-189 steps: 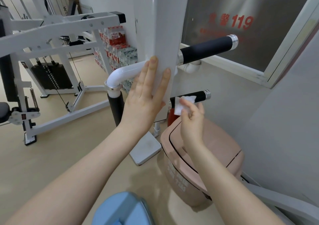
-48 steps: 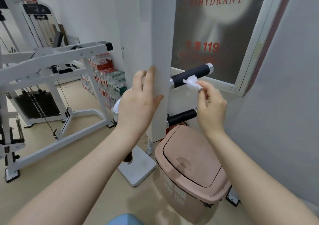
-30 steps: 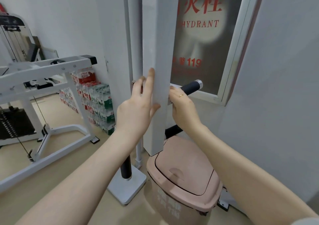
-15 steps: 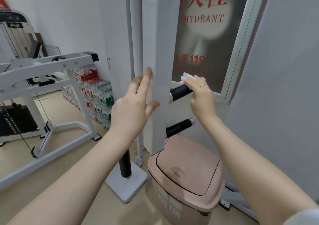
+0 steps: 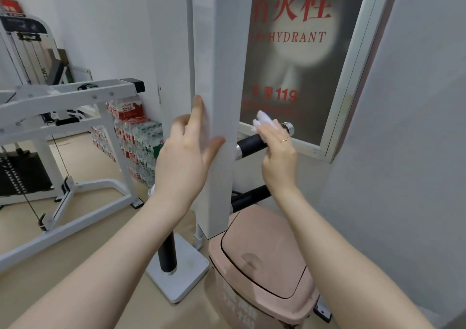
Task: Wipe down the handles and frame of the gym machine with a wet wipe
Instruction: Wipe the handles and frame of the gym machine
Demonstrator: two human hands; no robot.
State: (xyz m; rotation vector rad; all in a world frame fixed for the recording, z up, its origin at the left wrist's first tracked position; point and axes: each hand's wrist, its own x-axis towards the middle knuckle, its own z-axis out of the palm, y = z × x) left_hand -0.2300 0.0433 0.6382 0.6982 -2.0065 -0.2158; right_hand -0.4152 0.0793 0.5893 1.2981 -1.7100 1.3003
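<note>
Right hand point(image 5: 278, 152) pinches wet wipe point(image 5: 263, 119) on upper handle point(image 5: 252, 143); handle's axis runs toward 2 o'clock. Left hand point(image 5: 184, 157) spread flat on frame post point(image 5: 216, 76).

Two bare forearms entering from the lower edge of the frame, one from the lower left, one from the lower right, uncovered from elbow to wrist, no sleeve or cuff on either. No watch, bracelet or band at either wrist. Left hand point(image 5: 185, 159) in the middle of the frame: bare, no ring on the fingers that show, nails short and unpainted where the fingertip point(image 5: 198, 101) is visible. Right hand point(image 5: 278, 157) right of centre: bare too, with a thin gold-coloured ring point(image 5: 284, 141) on one finger, slender and plain as far as can be told. No glove on either hand
</note>
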